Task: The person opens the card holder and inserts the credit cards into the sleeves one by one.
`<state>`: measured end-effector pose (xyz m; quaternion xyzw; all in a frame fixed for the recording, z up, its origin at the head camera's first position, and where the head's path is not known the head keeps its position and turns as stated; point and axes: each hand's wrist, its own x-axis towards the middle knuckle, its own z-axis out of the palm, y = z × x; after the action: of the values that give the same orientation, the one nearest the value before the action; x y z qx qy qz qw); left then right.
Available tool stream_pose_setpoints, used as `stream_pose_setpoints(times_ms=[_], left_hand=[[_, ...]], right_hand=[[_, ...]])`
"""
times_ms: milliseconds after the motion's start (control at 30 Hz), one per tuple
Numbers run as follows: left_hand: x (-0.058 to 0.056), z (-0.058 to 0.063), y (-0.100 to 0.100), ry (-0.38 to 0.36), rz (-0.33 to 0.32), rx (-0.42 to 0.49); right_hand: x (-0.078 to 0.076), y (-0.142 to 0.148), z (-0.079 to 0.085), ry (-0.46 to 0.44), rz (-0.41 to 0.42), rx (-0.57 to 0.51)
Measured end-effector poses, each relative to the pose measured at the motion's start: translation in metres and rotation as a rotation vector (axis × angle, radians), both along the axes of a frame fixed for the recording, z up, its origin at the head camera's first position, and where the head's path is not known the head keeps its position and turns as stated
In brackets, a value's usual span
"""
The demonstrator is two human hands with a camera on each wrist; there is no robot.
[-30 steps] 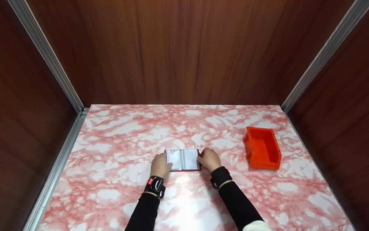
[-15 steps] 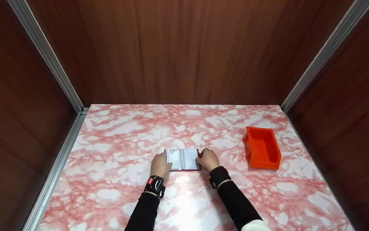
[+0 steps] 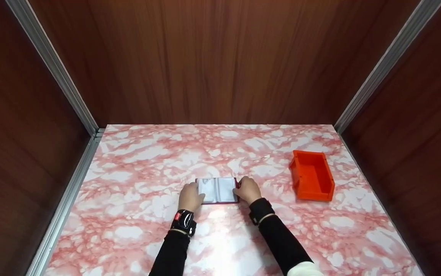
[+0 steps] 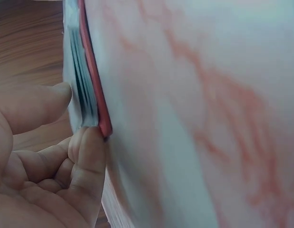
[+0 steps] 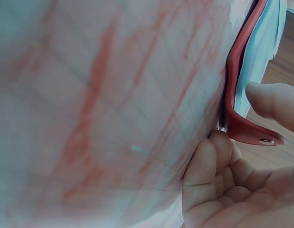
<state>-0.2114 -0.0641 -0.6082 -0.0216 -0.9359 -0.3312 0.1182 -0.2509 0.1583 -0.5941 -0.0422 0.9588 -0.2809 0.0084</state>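
Observation:
A small card holder (image 3: 226, 190) with a red cover and clear plastic sleeves lies spread open on the table between both hands. My left hand (image 3: 190, 197) holds its left side, thumb over the sleeves and curled fingers at the edge. In the left wrist view the stacked sleeves (image 4: 83, 71) show edge-on above the red cover (image 4: 95, 71). On the other side, my right hand (image 3: 249, 190) grips the right edge, its thumb on the sleeve and its fingers curled low by the cover. A red strap with a metal snap (image 5: 266, 141) sticks out there, between thumb and fingers.
An orange plastic bin (image 3: 314, 197) stands on the table to the right of the right hand. The tabletop (image 3: 147, 153) has a red and white marbled pattern. Dark wood panels (image 3: 205, 61) with metal corner rails (image 3: 51, 57) enclose the back and sides.
The right hand has shifted slightly left, its thumb a little farther onto the right sleeve. The left hand and card holder stay in place; the head view has drifted slightly.

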Motion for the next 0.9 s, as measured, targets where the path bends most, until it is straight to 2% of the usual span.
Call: stream_pose_setpoints(times_ms=[167, 333, 567, 900], left_hand=[[0.0002, 0.0003, -0.0022, -0.002, 0.007, 0.021], [-0.0011, 0.0008, -0.0038, -0.021, 0.041, 0.047], [-0.0030, 0.0004, -0.0043, 0.011, 0.088, 0.036], [-0.0027, 0.0028, -0.0042, -0.023, 0.119, 0.070]], right_hand=[[-0.0009, -0.0002, -0.0012, -0.007, -0.002, -0.004], [-0.0010, 0.0003, -0.0015, -0.013, -0.001, -0.010], [-0.0008, 0.0008, -0.0026, 0.002, 0.001, -0.004], [-0.0012, 0.0012, -0.0040, 0.017, 0.005, -0.003]])
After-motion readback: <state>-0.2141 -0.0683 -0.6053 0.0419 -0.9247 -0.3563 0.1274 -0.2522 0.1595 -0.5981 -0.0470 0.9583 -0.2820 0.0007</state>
